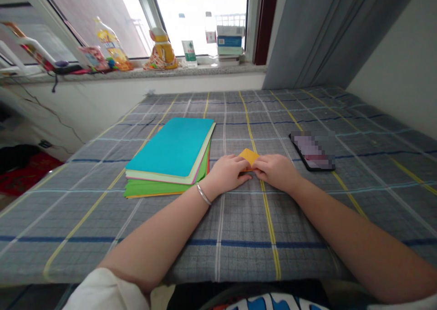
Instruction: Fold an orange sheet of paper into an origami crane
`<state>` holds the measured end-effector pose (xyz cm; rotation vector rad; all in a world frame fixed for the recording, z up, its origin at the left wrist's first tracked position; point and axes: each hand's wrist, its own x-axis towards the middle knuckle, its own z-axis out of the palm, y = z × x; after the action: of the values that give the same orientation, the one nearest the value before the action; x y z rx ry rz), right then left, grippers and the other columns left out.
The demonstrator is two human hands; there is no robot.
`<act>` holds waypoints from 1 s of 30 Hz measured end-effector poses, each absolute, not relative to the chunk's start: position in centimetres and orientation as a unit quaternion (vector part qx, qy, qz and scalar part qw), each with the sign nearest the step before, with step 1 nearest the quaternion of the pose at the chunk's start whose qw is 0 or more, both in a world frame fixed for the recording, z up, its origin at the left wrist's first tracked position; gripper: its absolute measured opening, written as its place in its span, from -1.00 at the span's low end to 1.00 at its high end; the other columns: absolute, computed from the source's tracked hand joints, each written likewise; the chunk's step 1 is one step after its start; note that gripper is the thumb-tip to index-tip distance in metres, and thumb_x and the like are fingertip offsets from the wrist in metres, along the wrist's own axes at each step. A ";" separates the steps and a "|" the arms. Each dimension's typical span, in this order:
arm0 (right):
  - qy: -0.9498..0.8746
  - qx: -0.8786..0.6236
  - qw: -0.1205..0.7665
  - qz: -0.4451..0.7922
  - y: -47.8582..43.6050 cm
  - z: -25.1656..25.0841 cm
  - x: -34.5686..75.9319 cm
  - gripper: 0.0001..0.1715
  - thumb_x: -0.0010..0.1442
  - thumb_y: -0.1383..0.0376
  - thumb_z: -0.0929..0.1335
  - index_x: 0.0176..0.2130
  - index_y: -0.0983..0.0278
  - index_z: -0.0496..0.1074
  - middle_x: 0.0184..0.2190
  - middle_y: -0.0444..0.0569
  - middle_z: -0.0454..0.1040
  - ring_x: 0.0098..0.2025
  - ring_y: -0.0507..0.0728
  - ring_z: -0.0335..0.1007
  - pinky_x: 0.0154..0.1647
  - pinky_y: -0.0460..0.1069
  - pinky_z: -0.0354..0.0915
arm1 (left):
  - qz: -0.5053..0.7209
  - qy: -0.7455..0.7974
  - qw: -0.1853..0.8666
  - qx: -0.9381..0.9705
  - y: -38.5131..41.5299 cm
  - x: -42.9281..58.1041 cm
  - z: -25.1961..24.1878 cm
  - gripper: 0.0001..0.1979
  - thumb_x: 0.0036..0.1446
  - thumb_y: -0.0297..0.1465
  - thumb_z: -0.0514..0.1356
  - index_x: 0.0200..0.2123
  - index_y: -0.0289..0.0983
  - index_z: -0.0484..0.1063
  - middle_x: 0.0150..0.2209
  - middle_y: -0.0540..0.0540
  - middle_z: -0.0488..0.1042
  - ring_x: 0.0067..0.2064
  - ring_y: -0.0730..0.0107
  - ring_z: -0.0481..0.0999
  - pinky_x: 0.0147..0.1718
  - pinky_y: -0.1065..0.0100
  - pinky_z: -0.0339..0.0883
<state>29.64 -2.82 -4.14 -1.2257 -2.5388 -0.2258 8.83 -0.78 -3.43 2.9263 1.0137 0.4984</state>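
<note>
A small folded piece of orange paper [249, 156] lies on the grey checked cloth [239, 219]. My left hand [228, 172] and my right hand [276, 170] meet over its near edge. Both have their fingers curled and pinched onto the paper, pressing it against the cloth. Only the far corner of the paper shows beyond my fingers. A silver bangle [204, 194] sits on my left wrist.
A stack of coloured paper sheets [172, 157], turquoise on top, lies left of my hands. A black phone [312, 151] lies to the right. Bottles, boxes and packets line the windowsill [143, 71] at the back. A grey curtain [324, 32] hangs at the right.
</note>
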 end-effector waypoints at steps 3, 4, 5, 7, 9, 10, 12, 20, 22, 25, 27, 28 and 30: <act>-0.865 -0.452 0.191 -0.108 -2.8 -4.2 29.5 -0.84 0.21 0.32 0.31 -0.37 0.24 0.48 -0.39 -0.09 0.54 -0.32 0.10 0.42 -0.31 -0.01 0.15 | 0.179 0.331 -0.051 0.925 -0.9 9.6 -3.9 -0.83 0.23 -0.25 0.17 -0.25 -0.23 0.44 -0.29 -0.05 0.55 -0.23 0.26 0.52 -0.20 0.25 0.29; -0.856 -0.459 0.211 -0.111 -2.8 -4.2 29.5 -0.85 0.21 0.33 0.31 -0.37 0.23 0.48 -0.39 -0.10 0.55 -0.31 0.10 0.43 -0.31 -0.01 0.15 | 0.192 0.336 -0.066 0.920 -0.9 9.7 -4.0 -0.83 0.26 -0.27 0.14 -0.26 -0.23 0.43 -0.31 -0.03 0.55 -0.26 0.29 0.52 -0.22 0.26 0.27; -0.848 -0.465 0.230 -0.112 -2.8 -4.1 29.5 -0.85 0.20 0.34 0.31 -0.36 0.23 0.48 -0.38 -0.11 0.55 -0.30 0.10 0.43 -0.30 -0.01 0.15 | 0.205 0.339 -0.079 0.915 -0.9 9.7 -4.0 -0.82 0.29 -0.27 0.11 -0.28 -0.22 0.43 -0.33 -0.02 0.55 -0.29 0.31 0.51 -0.24 0.26 0.25; -0.837 -0.470 0.257 -0.113 -3.0 -4.0 29.4 -0.87 0.19 0.36 0.31 -0.35 0.23 0.47 -0.35 -0.11 0.56 -0.27 0.10 0.44 -0.27 -0.02 0.16 | 0.228 0.337 -0.105 0.907 -0.9 9.7 -3.9 -0.77 0.32 -0.27 0.06 -0.30 -0.22 0.43 -0.37 0.00 0.54 -0.34 0.34 0.50 -0.25 0.26 0.22; -0.834 -0.471 0.265 -0.115 -3.1 -3.8 29.3 -0.88 0.18 0.37 0.31 -0.35 0.23 0.46 -0.35 -0.11 0.56 -0.26 0.10 0.44 -0.26 -0.01 0.17 | 0.244 0.330 -0.127 0.903 -0.9 9.7 -3.8 -0.75 0.33 -0.27 0.04 -0.33 -0.22 0.42 -0.38 0.00 0.54 -0.35 0.36 0.48 -0.24 0.26 0.19; -0.834 -0.471 0.265 -0.115 -3.1 -3.8 29.2 -0.88 0.17 0.37 0.31 -0.35 0.24 0.45 -0.35 -0.10 0.56 -0.25 0.11 0.43 -0.26 -0.01 0.17 | 0.251 0.327 -0.135 0.901 -0.9 9.7 -3.8 -0.75 0.33 -0.28 0.04 -0.34 -0.23 0.42 -0.39 0.00 0.54 -0.35 0.36 0.48 -0.24 0.25 0.18; -0.834 -0.471 0.262 -0.115 -3.1 -3.7 29.1 -0.89 0.15 0.38 0.31 -0.37 0.24 0.45 -0.36 -0.09 0.55 -0.26 0.11 0.43 -0.25 -0.01 0.18 | 0.262 0.327 -0.143 0.897 -1.0 9.8 -3.9 -0.75 0.32 -0.30 0.05 -0.37 -0.24 0.41 -0.39 0.00 0.54 -0.34 0.36 0.48 -0.23 0.25 0.16; -0.827 -0.486 0.252 -0.124 -3.0 -3.4 29.5 -0.86 0.15 0.37 0.29 -0.37 0.23 0.44 -0.33 -0.05 0.57 -0.24 0.14 0.43 -0.26 0.02 0.18 | 0.264 0.342 -0.134 0.892 -0.8 9.7 -3.8 -0.73 0.33 -0.31 0.02 -0.39 -0.23 0.39 -0.36 -0.02 0.55 -0.30 0.35 0.48 -0.20 0.24 0.16; -0.826 -0.492 0.249 -0.121 -2.9 -3.4 29.8 -0.85 0.17 0.37 0.28 -0.36 0.23 0.45 -0.32 -0.04 0.57 -0.24 0.15 0.43 -0.25 0.02 0.18 | 0.261 0.349 -0.131 0.891 -0.8 9.5 -3.7 -0.74 0.33 -0.31 0.02 -0.38 -0.23 0.40 -0.35 -0.03 0.55 -0.29 0.34 0.49 -0.18 0.23 0.17; -0.818 -0.501 0.255 -0.125 -2.8 -3.3 30.3 -0.85 0.16 0.36 0.28 -0.35 0.23 0.45 -0.33 -0.04 0.57 -0.24 0.16 0.43 -0.24 0.02 0.19 | 0.262 0.361 -0.121 0.887 -0.7 9.3 -3.5 -0.78 0.31 -0.33 0.04 -0.36 -0.23 0.41 -0.33 -0.05 0.56 -0.26 0.33 0.50 -0.17 0.21 0.18; -0.812 -0.505 0.263 -0.130 -2.6 -3.4 30.8 -0.86 0.15 0.36 0.29 -0.35 0.23 0.45 -0.33 -0.05 0.57 -0.24 0.16 0.43 -0.23 0.02 0.20 | 0.266 0.367 -0.110 0.885 -0.7 9.1 -3.4 -0.80 0.30 -0.34 0.05 -0.34 -0.23 0.41 -0.31 -0.05 0.56 -0.23 0.32 0.50 -0.15 0.21 0.19; -0.809 -0.507 0.266 -0.131 -2.5 -3.4 31.1 -0.87 0.14 0.36 0.29 -0.35 0.23 0.45 -0.33 -0.05 0.56 -0.24 0.16 0.43 -0.23 0.02 0.21 | 0.267 0.370 -0.105 0.884 -0.7 9.0 -3.3 -0.82 0.29 -0.35 0.06 -0.33 -0.23 0.41 -0.29 -0.05 0.56 -0.22 0.32 0.50 -0.15 0.22 0.19; -0.802 -0.515 0.270 -0.133 -2.4 -3.4 31.6 -0.87 0.13 0.37 0.30 -0.35 0.22 0.45 -0.32 -0.06 0.56 -0.24 0.16 0.43 -0.23 0.02 0.22 | 0.268 0.378 -0.093 0.881 -0.6 8.9 -3.2 -0.85 0.28 -0.37 0.08 -0.31 -0.23 0.41 -0.28 -0.05 0.56 -0.20 0.32 0.50 -0.14 0.23 0.20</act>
<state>31.61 -2.43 -3.41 -1.3887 -2.1621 -0.3588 8.87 -0.62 -3.20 2.9462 1.2620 0.8974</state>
